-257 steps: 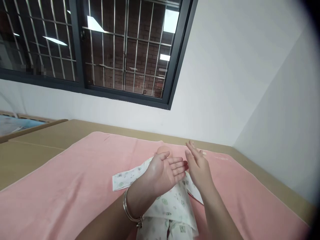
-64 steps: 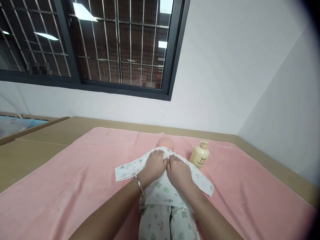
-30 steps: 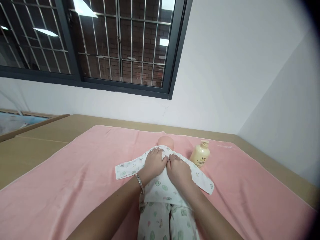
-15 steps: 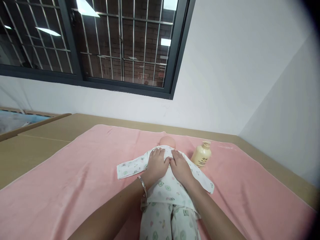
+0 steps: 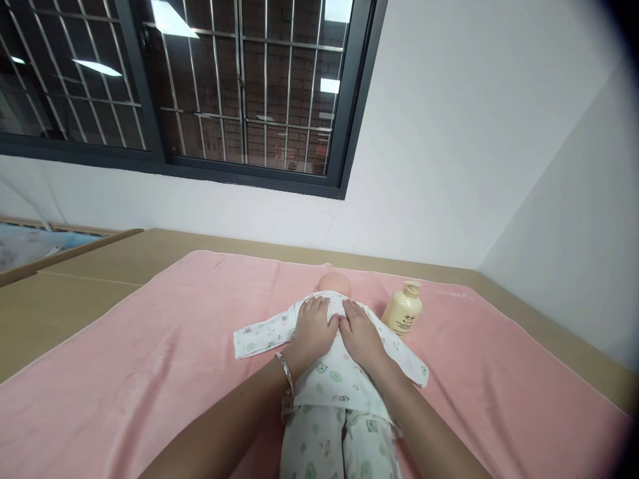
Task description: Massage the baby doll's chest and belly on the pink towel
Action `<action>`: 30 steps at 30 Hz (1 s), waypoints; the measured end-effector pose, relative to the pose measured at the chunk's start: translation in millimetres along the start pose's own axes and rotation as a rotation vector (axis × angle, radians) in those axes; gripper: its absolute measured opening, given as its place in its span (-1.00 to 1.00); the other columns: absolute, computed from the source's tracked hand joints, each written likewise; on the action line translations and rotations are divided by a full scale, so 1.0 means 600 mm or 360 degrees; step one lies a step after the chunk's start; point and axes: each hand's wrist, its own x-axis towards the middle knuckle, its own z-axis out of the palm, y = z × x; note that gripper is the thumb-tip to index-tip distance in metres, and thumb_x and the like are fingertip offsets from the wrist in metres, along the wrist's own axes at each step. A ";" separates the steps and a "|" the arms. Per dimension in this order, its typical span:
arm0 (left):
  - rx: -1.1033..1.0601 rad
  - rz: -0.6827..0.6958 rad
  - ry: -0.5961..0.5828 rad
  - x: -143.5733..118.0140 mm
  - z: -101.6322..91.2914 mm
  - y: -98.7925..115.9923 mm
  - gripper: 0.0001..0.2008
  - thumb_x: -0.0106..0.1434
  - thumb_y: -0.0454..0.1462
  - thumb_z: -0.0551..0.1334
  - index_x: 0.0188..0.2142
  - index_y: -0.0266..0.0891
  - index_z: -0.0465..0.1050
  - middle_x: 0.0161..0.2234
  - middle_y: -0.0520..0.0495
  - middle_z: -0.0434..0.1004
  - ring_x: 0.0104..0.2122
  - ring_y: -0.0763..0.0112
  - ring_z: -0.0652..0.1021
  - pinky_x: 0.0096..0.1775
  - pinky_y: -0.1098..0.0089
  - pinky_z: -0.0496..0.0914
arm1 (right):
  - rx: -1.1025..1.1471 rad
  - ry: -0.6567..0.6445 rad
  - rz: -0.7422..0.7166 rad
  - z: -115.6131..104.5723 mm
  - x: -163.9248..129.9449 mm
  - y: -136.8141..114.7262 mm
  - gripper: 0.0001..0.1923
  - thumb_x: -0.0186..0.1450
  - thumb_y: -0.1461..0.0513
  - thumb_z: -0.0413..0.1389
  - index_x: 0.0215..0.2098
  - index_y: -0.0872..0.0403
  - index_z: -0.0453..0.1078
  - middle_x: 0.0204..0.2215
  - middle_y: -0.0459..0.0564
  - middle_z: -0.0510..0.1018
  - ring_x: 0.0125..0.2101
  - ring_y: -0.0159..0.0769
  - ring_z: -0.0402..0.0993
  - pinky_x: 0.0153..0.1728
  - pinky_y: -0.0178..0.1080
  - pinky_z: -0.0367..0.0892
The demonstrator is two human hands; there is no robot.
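A baby doll (image 5: 335,382) in white pyjamas with a green print lies stretched out on a pink blanket (image 5: 200,313), its bare head at the far end and its sleeves spread to both sides. My left hand (image 5: 314,329) rests flat on the left of its upper body, fingers extended and pointing away from me. On the right of the upper body, my right hand (image 5: 360,332) lies flat too. The two thumbs meet, or nearly so, at the middle. Neither hand grips anything. The doll's face is not visible.
A pale yellow pump bottle (image 5: 403,309) stands on the blanket just right of the doll's shoulder. Wooden surface (image 5: 94,286) shows around the blanket. Behind it rise a white wall (image 5: 424,166) and a barred window (image 5: 249,86).
Both hands keep the same place on the doll's upper body. Only a very slight shift of the whole view shows.
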 end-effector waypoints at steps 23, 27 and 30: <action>0.0517 0.0295 -0.0187 -0.026 -0.025 0.050 -0.65 0.26 -0.39 0.05 -0.01 -0.45 0.43 0.02 -0.44 0.46 0.11 -0.03 0.40 0.15 0.05 0.18 | 0.0123 -0.0057 0.0042 -0.007 0.010 0.015 -0.48 0.38 0.19 -0.15 0.23 0.25 0.21 0.22 0.15 0.28 0.23 -0.16 0.12 0.24 -0.15 -0.03; 0.0517 0.0356 -0.0232 -0.029 -0.022 0.052 -0.65 0.21 -0.41 0.08 -0.04 -0.50 0.45 0.03 -0.50 0.45 0.13 -0.09 0.38 0.17 0.01 0.14 | 0.0054 -0.0046 0.0054 -0.009 0.008 0.009 -0.49 0.39 0.19 -0.16 0.23 0.25 0.21 0.20 0.17 0.30 0.23 -0.13 0.12 0.23 -0.13 -0.01; 0.0479 0.0367 -0.0179 -0.021 -0.024 0.038 -0.69 0.23 -0.42 0.06 -0.10 -0.39 0.49 -0.02 -0.38 0.51 0.10 0.01 0.42 0.18 0.07 0.15 | -0.0028 -0.0031 0.0082 -0.015 0.000 -0.012 -0.53 0.39 0.22 -0.17 0.19 0.25 0.25 0.15 0.20 0.37 0.20 -0.10 0.18 0.16 -0.15 0.07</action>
